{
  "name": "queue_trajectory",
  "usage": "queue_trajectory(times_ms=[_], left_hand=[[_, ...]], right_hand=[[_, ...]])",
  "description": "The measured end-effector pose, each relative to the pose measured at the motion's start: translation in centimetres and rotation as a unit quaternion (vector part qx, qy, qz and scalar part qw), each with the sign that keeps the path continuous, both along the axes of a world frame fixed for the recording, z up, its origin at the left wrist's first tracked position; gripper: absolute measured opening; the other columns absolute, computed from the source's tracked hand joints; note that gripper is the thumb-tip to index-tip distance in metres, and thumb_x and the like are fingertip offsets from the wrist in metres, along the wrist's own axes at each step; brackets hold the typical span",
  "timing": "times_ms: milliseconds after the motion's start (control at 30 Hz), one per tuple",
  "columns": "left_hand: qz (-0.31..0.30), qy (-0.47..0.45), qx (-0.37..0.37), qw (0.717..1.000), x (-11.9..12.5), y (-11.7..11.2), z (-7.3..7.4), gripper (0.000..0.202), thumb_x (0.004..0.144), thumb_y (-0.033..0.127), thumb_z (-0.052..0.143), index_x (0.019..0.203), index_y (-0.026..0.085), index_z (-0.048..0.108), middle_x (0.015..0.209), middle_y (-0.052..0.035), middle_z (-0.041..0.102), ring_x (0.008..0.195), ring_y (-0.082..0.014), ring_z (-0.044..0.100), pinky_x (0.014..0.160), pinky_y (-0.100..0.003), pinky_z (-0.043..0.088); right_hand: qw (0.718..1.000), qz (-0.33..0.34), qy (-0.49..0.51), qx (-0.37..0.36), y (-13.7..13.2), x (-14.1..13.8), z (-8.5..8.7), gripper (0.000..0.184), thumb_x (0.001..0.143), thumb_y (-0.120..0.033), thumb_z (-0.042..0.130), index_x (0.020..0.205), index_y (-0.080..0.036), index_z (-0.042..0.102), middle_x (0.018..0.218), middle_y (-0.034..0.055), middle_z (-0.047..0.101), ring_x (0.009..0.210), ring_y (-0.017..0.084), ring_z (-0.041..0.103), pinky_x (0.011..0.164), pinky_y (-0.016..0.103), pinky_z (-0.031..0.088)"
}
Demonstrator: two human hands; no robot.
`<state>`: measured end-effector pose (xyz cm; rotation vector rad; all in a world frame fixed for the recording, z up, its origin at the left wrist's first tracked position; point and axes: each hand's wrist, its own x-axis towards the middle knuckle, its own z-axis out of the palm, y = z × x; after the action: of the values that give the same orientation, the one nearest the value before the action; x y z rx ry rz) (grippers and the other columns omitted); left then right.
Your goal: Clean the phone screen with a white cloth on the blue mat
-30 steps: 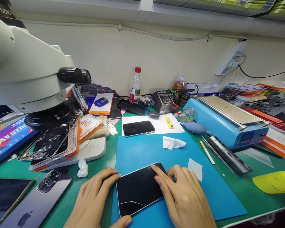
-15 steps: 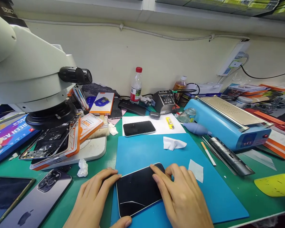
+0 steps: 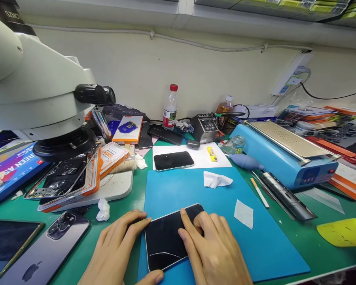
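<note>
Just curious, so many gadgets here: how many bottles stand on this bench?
2. A clear bottle with a red cap stands by the back wall; an amber bottle with a white cap stands to its right, behind the grey box. Clutter may hide others.

A white microscope head (image 3: 32, 91) overhangs the green bench (image 3: 302, 233) at left. A red-capped clear plastic bottle (image 3: 169, 107) stands by the wall, a second black phone (image 3: 173, 160) lies on white paper (image 3: 201, 156), and a light-blue heating machine (image 3: 284, 158) sits to the right.
</note>
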<state>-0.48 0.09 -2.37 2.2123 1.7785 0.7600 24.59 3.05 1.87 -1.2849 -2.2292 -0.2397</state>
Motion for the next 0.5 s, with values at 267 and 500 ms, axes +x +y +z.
queue_trajectory(times_ms=[267, 500], left_hand=[[0.009, -0.015, -0.013, 1.000, 0.3, 0.0, 0.2, 0.062, 0.084, 0.045, 0.082, 0.143, 0.038, 0.066, 0.153, -0.0066, 0.067, 0.137, -0.0385, 0.065, 0.108, -0.055, 0.060], [-0.010, 0.014, -0.012, 1.000, -0.3, 0.0, 0.7, 0.063, 0.091, 0.048, 0.078, 0.151, 0.042, 0.059, 0.156, -0.0034, 0.065, 0.138, -0.0369, 0.066, 0.105, -0.053, 0.062]], right_hand=[[0.995, -0.081, -0.011, 0.062, 1.3, 2.5, 0.6, 0.037, 0.116, -0.036, 0.044, 0.131, -0.023, 0.076, 0.085, 0.0027, 0.058, 0.074, 0.016, 0.051, 0.070, 0.034, 0.038], [0.992, -0.111, 0.057, 0.020, -0.4, 6.5, 0.1, 0.036, 0.115, -0.045, 0.048, 0.141, -0.031, 0.068, 0.107, 0.0000, 0.074, 0.096, 0.016, 0.069, 0.078, 0.027, 0.055]])
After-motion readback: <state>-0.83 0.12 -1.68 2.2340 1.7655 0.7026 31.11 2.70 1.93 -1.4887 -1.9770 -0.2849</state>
